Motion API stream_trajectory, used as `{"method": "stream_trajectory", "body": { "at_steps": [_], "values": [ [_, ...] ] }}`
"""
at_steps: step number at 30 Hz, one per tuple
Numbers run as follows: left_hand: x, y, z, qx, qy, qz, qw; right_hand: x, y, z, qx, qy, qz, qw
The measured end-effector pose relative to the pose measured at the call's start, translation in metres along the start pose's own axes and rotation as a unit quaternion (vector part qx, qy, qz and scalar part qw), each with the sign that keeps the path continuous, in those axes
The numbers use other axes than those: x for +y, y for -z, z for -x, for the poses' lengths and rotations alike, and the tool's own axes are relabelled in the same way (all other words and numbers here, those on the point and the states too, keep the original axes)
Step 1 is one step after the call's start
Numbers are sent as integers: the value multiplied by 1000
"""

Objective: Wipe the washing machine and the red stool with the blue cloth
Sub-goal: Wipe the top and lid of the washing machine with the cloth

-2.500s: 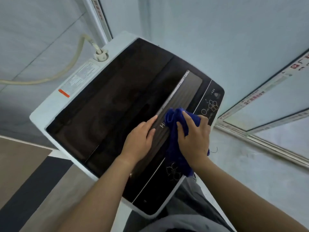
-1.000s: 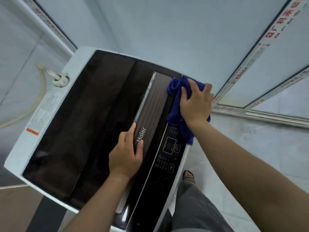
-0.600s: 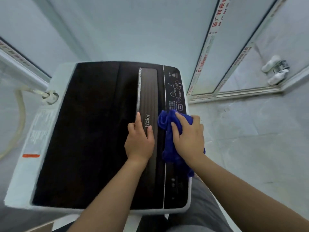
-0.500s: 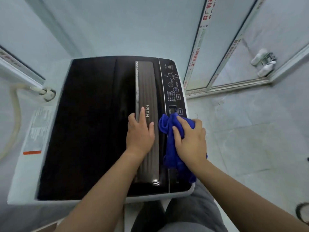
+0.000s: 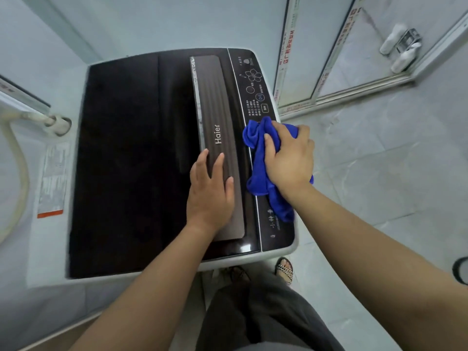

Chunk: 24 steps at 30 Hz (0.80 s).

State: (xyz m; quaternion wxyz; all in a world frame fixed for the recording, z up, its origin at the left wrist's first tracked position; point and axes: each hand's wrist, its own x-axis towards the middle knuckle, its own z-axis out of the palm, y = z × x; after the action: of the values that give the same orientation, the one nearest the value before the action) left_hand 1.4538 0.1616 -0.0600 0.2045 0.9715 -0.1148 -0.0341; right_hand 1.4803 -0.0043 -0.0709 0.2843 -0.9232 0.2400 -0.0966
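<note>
A top-loading washing machine (image 5: 131, 158) with a black glass lid and a white body fills the middle of the view. My right hand (image 5: 288, 158) presses a bunched blue cloth (image 5: 258, 173) onto the control panel strip along the machine's right edge. My left hand (image 5: 210, 191) lies flat, fingers spread, on the grey ribbed lid handle just left of the cloth. No red stool is in view.
A cream hose (image 5: 17, 173) and its inlet fitting (image 5: 59, 124) sit at the machine's left. A sliding door frame (image 5: 298, 72) stands just right of the machine, with pale slippers (image 5: 400, 46) beyond it. My sandalled foot (image 5: 285, 269) rests on grey floor tiles below the machine.
My right hand slid the cloth along the control panel, from its far end back to the middle. My left hand stayed on the lid handle. My view swung to look straight down.
</note>
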Motion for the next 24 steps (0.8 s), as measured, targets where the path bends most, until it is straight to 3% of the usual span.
{"method": "stream_trajectory", "body": {
  "at_steps": [9, 16, 24],
  "values": [
    [1, 4, -3, -16, 10, 28, 999, 28, 32, 119, -54, 55, -38, 996],
    [-8, 23, -1, -55, 0, 128, 990, 8, 19, 66, -30, 43, -36, 998],
    [-84, 64, 63, -11, -126, -31, 991, 6, 21, 149, 14, -7, -34, 999]
  ]
}}
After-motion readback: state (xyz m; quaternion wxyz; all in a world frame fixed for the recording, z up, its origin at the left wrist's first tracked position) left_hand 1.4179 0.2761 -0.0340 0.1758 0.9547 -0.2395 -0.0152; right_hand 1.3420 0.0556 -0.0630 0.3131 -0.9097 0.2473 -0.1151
